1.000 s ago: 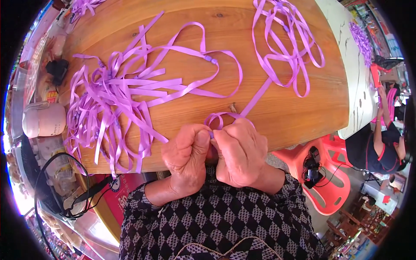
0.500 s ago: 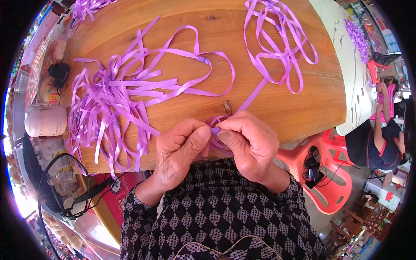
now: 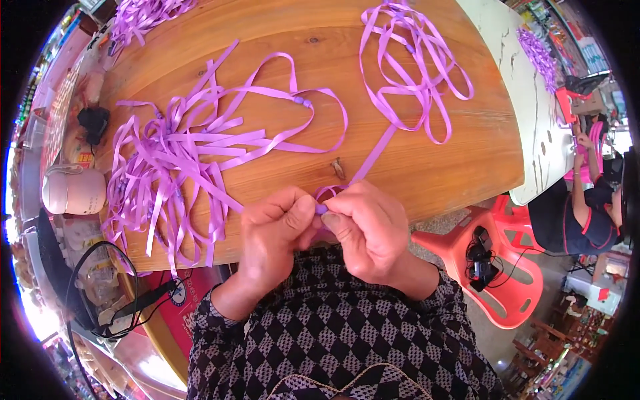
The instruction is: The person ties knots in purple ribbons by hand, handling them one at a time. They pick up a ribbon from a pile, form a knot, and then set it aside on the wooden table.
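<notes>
At the near edge of the wooden table, my left hand (image 3: 275, 223) and my right hand (image 3: 372, 230) meet fingertip to fingertip. Between them they pinch a small purple plastic piece (image 3: 321, 209) fitted on a purple ribbon lanyard (image 3: 375, 155). Part of that ribbon loops behind my fingers, and a strip runs from there up to the right, toward a loose coil of lanyard (image 3: 383, 110). My fingers cover most of the ribbon at the grip. To the left lies a tangled heap of similar purple lanyards (image 3: 167, 150) with small plastic pieces on them.
More purple ribbon (image 3: 143, 20) lies at the far left, and another bunch (image 3: 537, 57) on a white marbled surface (image 3: 497, 47) at right. A pink rounded container (image 3: 73, 190) and black cables (image 3: 100, 243) are at left. A red plastic stool (image 3: 510, 283) holds black devices; a person (image 3: 580, 210) sits beyond.
Both hands have shifted slightly left in the picture, and so have the table and stool. The fingertips still pinch the small purple piece, which is tilted a little differently.
</notes>
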`<state>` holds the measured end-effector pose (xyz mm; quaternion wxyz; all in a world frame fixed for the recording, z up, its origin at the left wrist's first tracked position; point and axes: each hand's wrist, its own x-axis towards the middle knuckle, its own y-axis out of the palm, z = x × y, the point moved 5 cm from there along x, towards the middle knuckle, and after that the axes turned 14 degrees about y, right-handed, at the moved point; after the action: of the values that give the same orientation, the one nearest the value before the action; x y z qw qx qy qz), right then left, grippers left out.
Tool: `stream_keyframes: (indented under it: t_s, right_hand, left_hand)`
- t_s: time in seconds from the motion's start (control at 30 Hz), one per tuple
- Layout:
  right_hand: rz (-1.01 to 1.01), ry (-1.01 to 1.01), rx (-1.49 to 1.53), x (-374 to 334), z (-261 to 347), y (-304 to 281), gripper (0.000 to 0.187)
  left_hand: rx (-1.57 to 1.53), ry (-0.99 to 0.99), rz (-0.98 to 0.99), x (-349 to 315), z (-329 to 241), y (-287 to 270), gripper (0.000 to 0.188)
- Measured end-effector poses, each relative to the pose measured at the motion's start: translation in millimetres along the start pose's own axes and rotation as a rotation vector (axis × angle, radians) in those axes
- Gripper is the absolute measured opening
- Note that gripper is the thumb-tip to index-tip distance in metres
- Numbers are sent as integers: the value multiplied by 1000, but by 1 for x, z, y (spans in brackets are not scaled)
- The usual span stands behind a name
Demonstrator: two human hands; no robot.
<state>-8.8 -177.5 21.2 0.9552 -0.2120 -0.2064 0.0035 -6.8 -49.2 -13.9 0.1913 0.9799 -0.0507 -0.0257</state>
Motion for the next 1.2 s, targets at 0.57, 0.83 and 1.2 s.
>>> stream_keyframes:
  t_s: [0.57,0.83,1.2]
  right_hand:
    - [287,609,471,-4,-18,-7,8]
    - [259,560,448,-2,-27,-6,7]
    - [5,-21,-38,2,-3,-8,12]
  left_hand:
    - [-382,-454,42,-6,15,12,37]
    - [-365,-485,10,-4,16,12,38]
    - [-46,-65,26,-1,6,14,27]
